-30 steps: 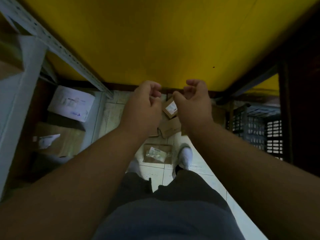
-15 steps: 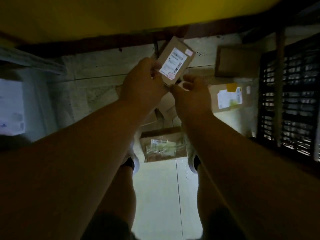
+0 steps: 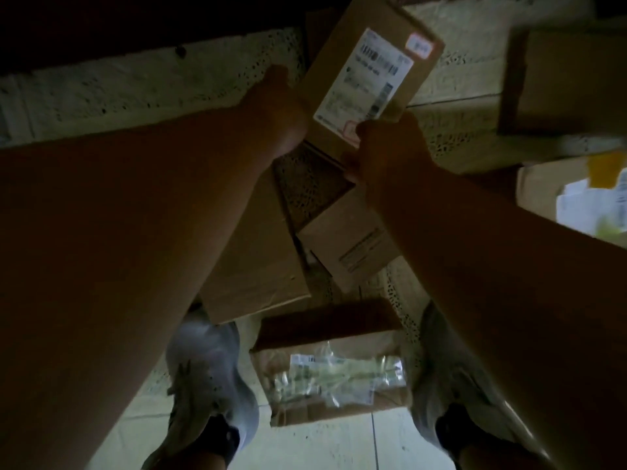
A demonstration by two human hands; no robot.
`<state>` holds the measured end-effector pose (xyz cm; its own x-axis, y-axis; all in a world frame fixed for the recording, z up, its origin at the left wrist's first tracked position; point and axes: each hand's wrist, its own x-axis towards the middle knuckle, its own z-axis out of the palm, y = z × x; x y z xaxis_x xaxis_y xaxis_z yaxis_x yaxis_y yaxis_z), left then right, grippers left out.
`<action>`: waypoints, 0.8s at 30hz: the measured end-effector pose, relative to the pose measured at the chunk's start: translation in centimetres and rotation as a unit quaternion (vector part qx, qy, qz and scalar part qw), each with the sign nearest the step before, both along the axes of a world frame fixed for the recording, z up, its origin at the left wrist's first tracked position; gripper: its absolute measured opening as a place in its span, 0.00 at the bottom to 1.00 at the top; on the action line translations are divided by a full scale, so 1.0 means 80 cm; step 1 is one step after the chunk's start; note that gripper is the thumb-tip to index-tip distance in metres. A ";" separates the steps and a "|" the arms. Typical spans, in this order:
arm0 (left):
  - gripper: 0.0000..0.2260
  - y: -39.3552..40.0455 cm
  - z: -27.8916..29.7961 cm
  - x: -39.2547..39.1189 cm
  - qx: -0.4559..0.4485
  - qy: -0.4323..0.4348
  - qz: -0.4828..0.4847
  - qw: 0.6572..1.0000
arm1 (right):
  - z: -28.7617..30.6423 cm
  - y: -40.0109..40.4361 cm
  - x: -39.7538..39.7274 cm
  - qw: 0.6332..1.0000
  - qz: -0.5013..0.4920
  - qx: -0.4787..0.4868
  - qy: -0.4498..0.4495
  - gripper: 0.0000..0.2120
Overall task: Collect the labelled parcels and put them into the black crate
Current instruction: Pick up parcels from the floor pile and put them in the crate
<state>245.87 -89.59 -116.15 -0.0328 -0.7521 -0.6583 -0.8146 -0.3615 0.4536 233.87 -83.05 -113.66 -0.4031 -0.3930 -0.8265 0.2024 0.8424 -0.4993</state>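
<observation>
A small brown cardboard parcel (image 3: 371, 72) with a white shipping label is held tilted over the floor at the top centre. My left hand (image 3: 278, 113) grips its left edge and my right hand (image 3: 386, 144) pinches its lower right corner. More parcels lie on the tiled floor below: a plain flat box (image 3: 258, 266), a box with a small printed label (image 3: 353, 245), and one with a clear plastic pouch label (image 3: 332, 371) between my shoes. The black crate is out of view.
Another brown box (image 3: 570, 79) lies at the upper right, and a parcel with a white label and yellow sticker (image 3: 576, 198) sits at the right edge. My white shoes (image 3: 210, 374) stand on the pale tiled floor (image 3: 322, 446). The scene is dim.
The camera has dropped closer to the floor. My hands, empty a second ago, have taken hold of the labelled parcel, which now fills more of the view; the crate has left the frame.
</observation>
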 end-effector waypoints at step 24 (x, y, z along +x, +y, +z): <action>0.30 0.105 0.699 0.080 0.106 0.315 0.135 0.934 | 0.676 0.061 0.000 0.976 0.119 -0.184 0.012 0.19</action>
